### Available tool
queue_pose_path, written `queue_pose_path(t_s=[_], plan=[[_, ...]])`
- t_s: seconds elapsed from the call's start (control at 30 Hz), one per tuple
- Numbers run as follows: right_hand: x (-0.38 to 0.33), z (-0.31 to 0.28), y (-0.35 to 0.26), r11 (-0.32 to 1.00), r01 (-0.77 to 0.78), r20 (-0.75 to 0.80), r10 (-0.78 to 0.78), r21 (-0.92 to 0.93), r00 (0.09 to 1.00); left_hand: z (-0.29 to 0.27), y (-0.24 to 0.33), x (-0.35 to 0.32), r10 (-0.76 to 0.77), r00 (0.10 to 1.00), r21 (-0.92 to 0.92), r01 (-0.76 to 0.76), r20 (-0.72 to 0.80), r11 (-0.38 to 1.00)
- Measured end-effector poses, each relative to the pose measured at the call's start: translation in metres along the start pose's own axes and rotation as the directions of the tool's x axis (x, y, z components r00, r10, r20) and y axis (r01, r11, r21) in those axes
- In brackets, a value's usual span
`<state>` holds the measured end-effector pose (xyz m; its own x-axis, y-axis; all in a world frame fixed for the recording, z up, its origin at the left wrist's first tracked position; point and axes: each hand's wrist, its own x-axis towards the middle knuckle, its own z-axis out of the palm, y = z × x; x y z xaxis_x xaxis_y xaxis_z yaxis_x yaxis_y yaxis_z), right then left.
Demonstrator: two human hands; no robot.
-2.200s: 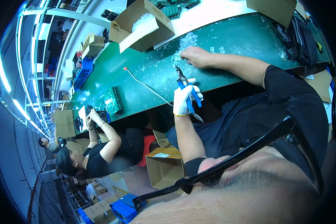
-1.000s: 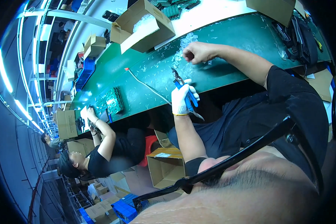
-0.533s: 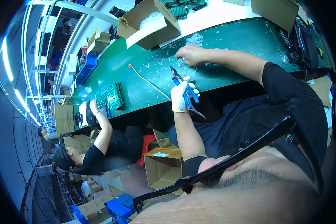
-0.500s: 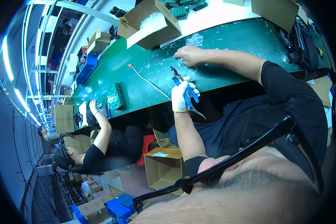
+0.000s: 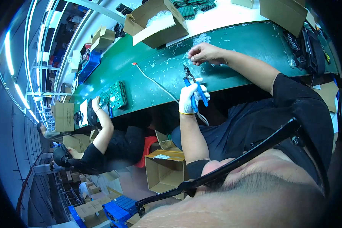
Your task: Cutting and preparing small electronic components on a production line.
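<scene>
My left hand (image 5: 186, 100), in a white glove with a yellow cuff, grips a pair of blue-handled cutting pliers (image 5: 202, 95). The pliers' dark jaws point away from me, just below the fingers of my right hand (image 5: 206, 54). That hand is bare, with thumb and fingers pinched together over the green table (image 5: 148, 89); whatever is between them is too small to make out. A little heap of clear plastic pieces (image 5: 202, 38) lies just beyond it. Thin whitish slivers are scattered around both hands.
A pale cable (image 5: 152, 80) with an orange tip crosses the table left of my glove. An open cardboard box (image 5: 155, 34) stands at the back. Green circuit boards (image 5: 117, 97) are stacked to the left, near a co-worker's arm (image 5: 105, 127). A black bag (image 5: 311, 49) sits at the right.
My gloved hand and the pliers have moved slightly right, the jaws now pointing more upright toward the bare fingers. My right hand has shifted right and a little away from me.
</scene>
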<state>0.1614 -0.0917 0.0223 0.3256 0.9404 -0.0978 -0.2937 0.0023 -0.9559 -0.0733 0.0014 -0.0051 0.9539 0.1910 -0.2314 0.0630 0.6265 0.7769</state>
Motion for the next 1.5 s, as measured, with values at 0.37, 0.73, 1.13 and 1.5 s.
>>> queue_pose_path(t_s=[0.37,0.73,1.13,1.5], plan=[[-0.014,0.006,0.007,0.999,0.030,-0.009,-0.030,-0.025,1.000,0.015,-0.007,0.002,0.022,0.998,-0.051,-0.019,0.052,0.999],[-0.017,0.010,0.002,0.992,0.038,-0.021,-0.040,-0.117,0.999,0.014,-0.001,-0.005,-0.004,1.000,0.118,0.003,0.006,0.993],[-0.019,0.008,0.001,0.995,0.039,-0.057,-0.044,-0.092,0.997,0.035,0.001,-0.007,0.072,0.988,0.255,-0.036,-0.136,0.966],[-0.015,0.000,-0.012,0.427,0.014,-0.019,-0.072,-0.904,0.997,0.000,0.007,-0.001,0.102,0.978,0.047,-0.095,-0.182,0.994]])
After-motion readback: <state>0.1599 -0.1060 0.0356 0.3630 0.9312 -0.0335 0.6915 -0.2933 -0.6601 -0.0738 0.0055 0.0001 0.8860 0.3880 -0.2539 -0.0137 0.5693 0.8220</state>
